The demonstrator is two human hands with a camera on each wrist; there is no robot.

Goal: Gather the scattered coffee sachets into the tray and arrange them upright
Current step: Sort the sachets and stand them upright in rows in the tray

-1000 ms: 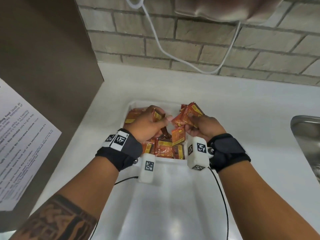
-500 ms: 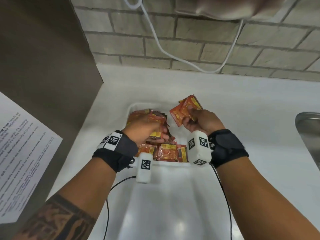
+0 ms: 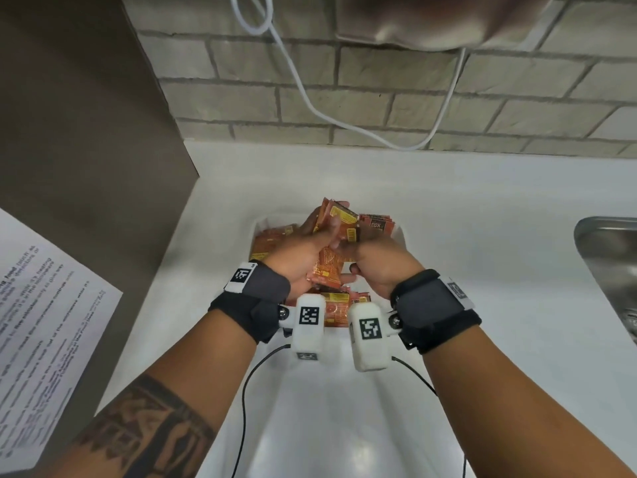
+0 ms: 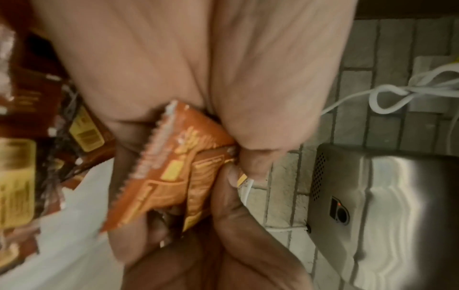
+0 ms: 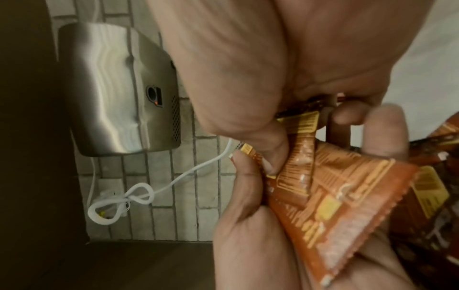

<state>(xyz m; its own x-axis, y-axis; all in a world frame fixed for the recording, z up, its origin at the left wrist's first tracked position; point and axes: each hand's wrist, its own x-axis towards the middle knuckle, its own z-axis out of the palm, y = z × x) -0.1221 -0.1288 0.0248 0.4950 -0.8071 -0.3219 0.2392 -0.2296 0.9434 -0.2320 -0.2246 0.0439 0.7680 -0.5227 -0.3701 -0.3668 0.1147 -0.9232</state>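
Over the far half of the white tray my two hands meet around one bunch of orange coffee sachets. My left hand holds the bunch from the left, with fingers curled round it. From the right, my right hand pinches the same bunch. In the left wrist view the sachets sit squeezed between both palms, and the right wrist view shows the sachets under my thumb. More sachets lie in the tray at the left and near the wrists. A dark stack stands at the far right.
The tray sits on a white counter against a brick wall. A steel wall unit hangs above with a white cable looping down. A steel sink lies to the right. A brown panel with a printed notice stands at the left.
My right hand has brought its sachets left to meet my left hand. My left hand has risen off the sachets in the tray and now holds the shared bunch.
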